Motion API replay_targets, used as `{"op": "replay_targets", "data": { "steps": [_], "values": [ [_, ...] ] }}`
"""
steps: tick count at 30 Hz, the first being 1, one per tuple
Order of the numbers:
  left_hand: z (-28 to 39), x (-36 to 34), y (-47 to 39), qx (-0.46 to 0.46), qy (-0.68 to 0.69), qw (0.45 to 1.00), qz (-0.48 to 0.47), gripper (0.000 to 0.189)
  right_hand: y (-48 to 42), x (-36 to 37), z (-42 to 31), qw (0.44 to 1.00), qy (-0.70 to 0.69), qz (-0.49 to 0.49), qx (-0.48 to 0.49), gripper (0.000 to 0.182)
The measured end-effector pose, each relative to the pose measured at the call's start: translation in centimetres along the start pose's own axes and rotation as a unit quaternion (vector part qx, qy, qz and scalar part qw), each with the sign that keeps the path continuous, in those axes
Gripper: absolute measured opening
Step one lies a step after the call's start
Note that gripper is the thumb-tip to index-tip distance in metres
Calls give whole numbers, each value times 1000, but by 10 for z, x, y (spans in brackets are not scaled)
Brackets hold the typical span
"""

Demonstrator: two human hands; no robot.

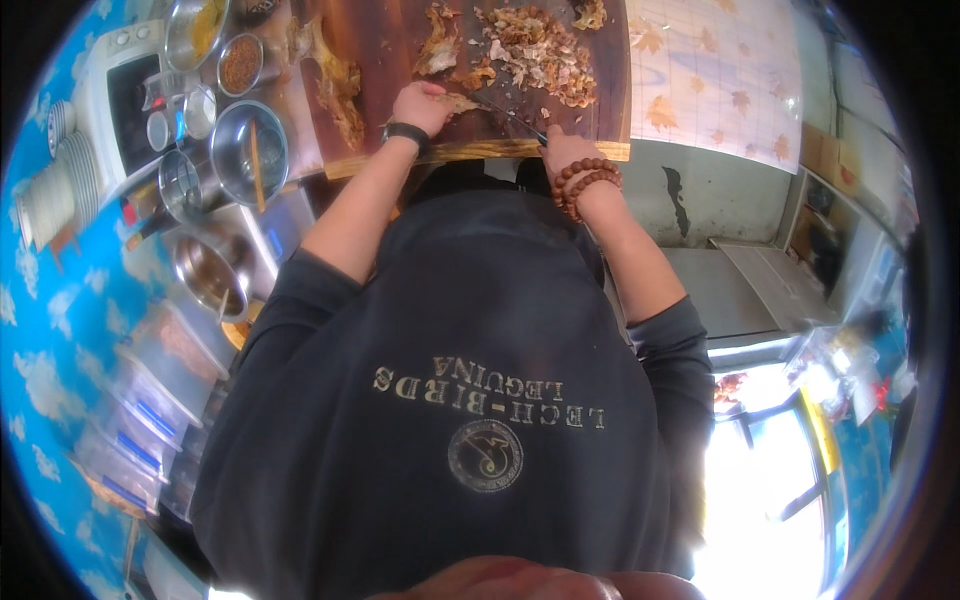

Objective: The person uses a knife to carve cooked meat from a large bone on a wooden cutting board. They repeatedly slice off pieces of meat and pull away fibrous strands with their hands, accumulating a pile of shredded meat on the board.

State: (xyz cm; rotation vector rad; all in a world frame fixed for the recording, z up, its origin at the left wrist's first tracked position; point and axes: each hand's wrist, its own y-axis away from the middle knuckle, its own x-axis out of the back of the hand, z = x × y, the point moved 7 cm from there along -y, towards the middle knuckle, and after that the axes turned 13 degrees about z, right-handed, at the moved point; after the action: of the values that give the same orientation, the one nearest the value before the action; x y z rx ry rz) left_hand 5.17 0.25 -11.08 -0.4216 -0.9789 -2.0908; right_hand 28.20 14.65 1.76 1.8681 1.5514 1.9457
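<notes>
My left hand [424,109] grips a piece of cooked meat [461,103] near the front edge of a dark wooden cutting board [390,45]. In my right hand [570,150] is a knife [514,116], its thin blade pointing left so that the tip meets the held piece. Behind the blade lies a heap of chopped meat [547,56]. A larger piece of meat with skin [439,49] rests left of the heap, and a long bony carcass piece [334,82] lies at the board's left. A small chunk [590,13] sits at the far right.
Left of the board stand a steel bowl [225,161] with chopsticks, a bowl of reddish-brown seasoning [241,64] and a bowl with yellow contents [199,30]. Farther left are a white microwave oven [135,97] and stacked plates [60,191]. A leaf-patterned table cover [712,82] extends to the right.
</notes>
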Motion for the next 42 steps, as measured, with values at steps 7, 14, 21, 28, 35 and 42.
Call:
{"op": "replay_targets", "data": {
  "steps": [7,14,21,28,35,42],
  "values": [
    [18,20,1,-87,-76,992,53,33,14,4,9,998,-38,38,32,32],
    [30,23,8,-95,-101,989,59,34,9,-10,2,998,-45,28,36,32],
    [39,27,11,-90,-117,987,56,35,8,-13,2,996,-70,31,35,32],
    [48,28,17,-131,-109,983,65,31,4,-14,3,995,-83,12,45,32],
    [53,28,24,-166,-123,975,80,30,4,-15,1,998,-58,-25,-10,34],
    [38,32,21,-75,-88,992,60,32,2,-18,-1,996,-87,-21,24,33]
  ]
}}
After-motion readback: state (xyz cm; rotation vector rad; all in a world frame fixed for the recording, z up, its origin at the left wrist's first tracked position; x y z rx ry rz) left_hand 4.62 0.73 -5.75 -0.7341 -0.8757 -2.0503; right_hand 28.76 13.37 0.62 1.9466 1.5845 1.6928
